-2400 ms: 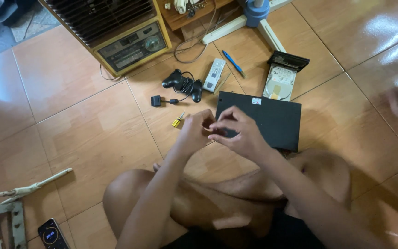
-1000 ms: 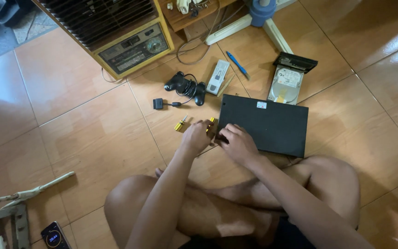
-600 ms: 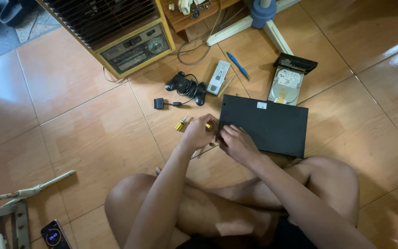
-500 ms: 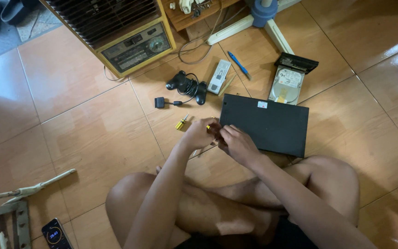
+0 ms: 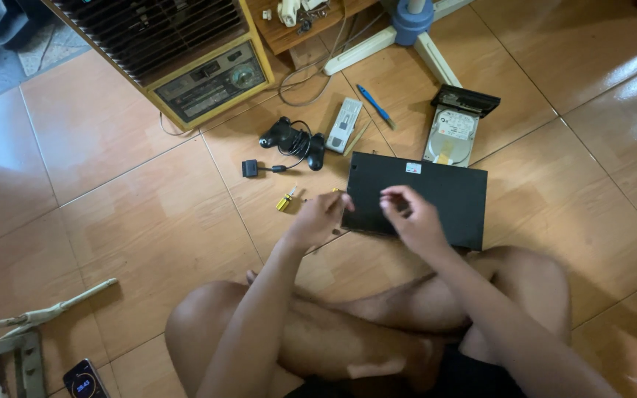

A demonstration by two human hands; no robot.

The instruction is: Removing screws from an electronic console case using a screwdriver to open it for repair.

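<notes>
Your left hand (image 5: 318,220) has its grip curled narrow at the near-left corner of the flat black box (image 5: 425,193), fingertips touching or just off its edge; whether anything small is pinched there you cannot tell. Your right hand (image 5: 413,217) hovers over the box's near edge with fingers bent and partly spread, holding nothing that shows. The box lies flat on the tiled floor (image 5: 134,221), just beyond your crossed legs, with a small white label near its far edge.

At ten o'clock from your left hand, just beside it, lies a small yellow-handled screwdriver (image 5: 286,199). Farther out at eleven o'clock sits a black game controller (image 5: 293,138) with its cord wound around it and a plug (image 5: 251,169) trailing to the left. At twelve o'clock from the box's left end rests a pale grey remote-shaped device (image 5: 344,124), with a blue pen (image 5: 372,105) next to it. At one o'clock from the box, nearly touching its far edge, is a bare hard drive (image 5: 453,138) lying partly in a black case. Well away at eleven o'clock stands a yellow-framed fan heater (image 5: 186,51). At seven o'clock, far off by the frame edge, lies a phone (image 5: 85,380).
</notes>
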